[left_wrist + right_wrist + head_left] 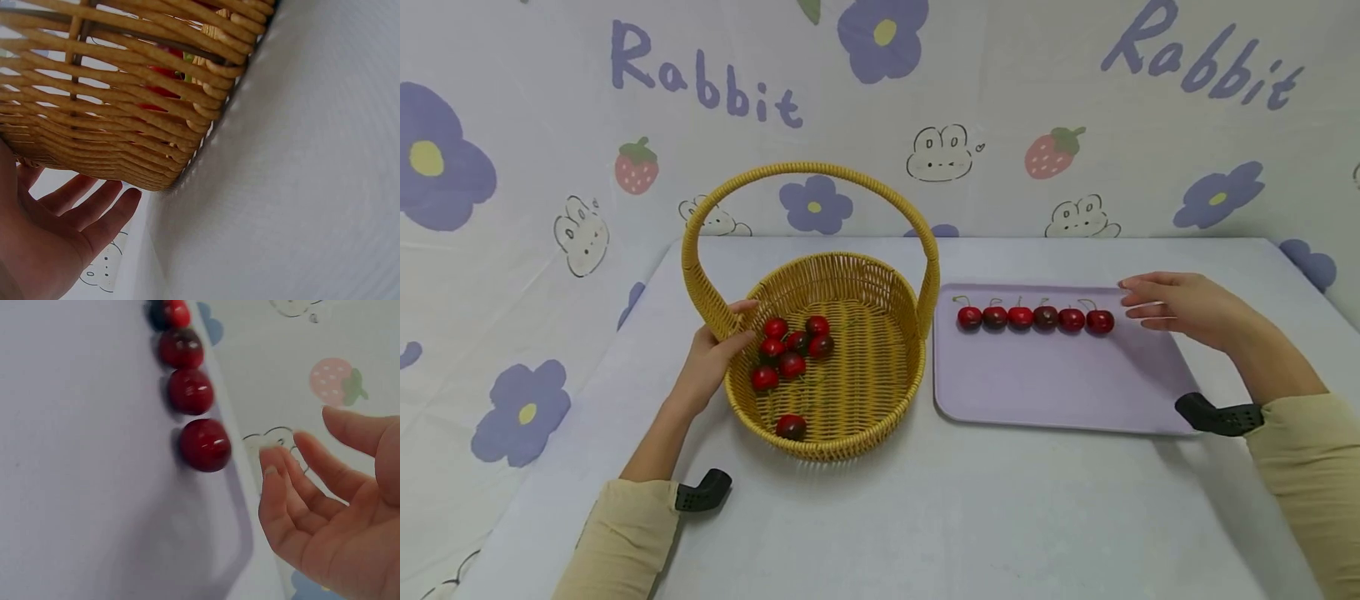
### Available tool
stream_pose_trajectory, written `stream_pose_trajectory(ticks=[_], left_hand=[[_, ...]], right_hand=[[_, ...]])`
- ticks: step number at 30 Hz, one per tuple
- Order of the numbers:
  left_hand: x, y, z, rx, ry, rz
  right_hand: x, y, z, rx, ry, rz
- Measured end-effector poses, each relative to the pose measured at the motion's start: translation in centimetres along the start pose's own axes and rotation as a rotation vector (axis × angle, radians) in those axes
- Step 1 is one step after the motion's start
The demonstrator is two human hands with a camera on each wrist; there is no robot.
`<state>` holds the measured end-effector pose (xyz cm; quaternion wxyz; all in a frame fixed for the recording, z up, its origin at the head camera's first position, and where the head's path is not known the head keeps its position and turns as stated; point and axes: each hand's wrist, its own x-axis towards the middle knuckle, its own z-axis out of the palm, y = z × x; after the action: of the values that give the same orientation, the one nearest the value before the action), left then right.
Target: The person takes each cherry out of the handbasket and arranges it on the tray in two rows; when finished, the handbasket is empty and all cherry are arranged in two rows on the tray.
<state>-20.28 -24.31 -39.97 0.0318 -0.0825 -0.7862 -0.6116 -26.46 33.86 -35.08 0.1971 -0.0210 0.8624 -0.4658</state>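
A yellow woven basket with a tall arched handle stands on the table, holding several dark red cherries, mostly at its left side. My left hand grips the basket's left rim at the foot of the handle; the left wrist view has its other fingers spread along the outer wall. To the right lies a lilac tray, where several stemmed cherries form a row near the back edge. Over the tray's back right corner hovers my right hand, fingers loosely bent and holding nothing, just right of the end cherry.
A white cloth printed with flowers, rabbits and strawberries hangs behind the table. The basket's handle arches high above its rim. Black wrist-worn devices project from both sleeves.
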Motion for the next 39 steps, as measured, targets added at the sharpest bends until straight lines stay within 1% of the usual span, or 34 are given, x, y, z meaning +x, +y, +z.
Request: stream_pose_trajectory(ticks=[5,11,23,28,32,35,39], left_hand=[[0.1,0.0,-0.1,-0.002,0.0,0.001],[0.0,0.0,0.0,0.007,0.0,-0.006],[0.0,0.2,0.1,0.011,0.001,-0.013],[0.0,0.2,0.1,0.013,0.001,-0.017],[0.0,0.2,0.1,0.008,0.003,-0.019],[0.0,0.2,0.0,0.007,0.005,-0.02],[0.0,0.3,0.1,0.011,0.005,-0.022]], right_hand=[[-0.6,-0.9,-0.4,0.099,-0.059,-0.054],[-1.2,-2.2,0.4,0.222,-0.115,-0.116],[-1.7,-5.7,3.6,0.292,-0.223,-0.168],[-1.9,-6.8,5.0,0.304,-0.282,-0.216],[-1.9,-8.0,6.0,0.304,-0.349,-0.248],[-2.0,-8.9,6.8,0.32,-0.394,-0.257],[-2.0,-9.9,8.1,0.343,-0.431,-0.253]])
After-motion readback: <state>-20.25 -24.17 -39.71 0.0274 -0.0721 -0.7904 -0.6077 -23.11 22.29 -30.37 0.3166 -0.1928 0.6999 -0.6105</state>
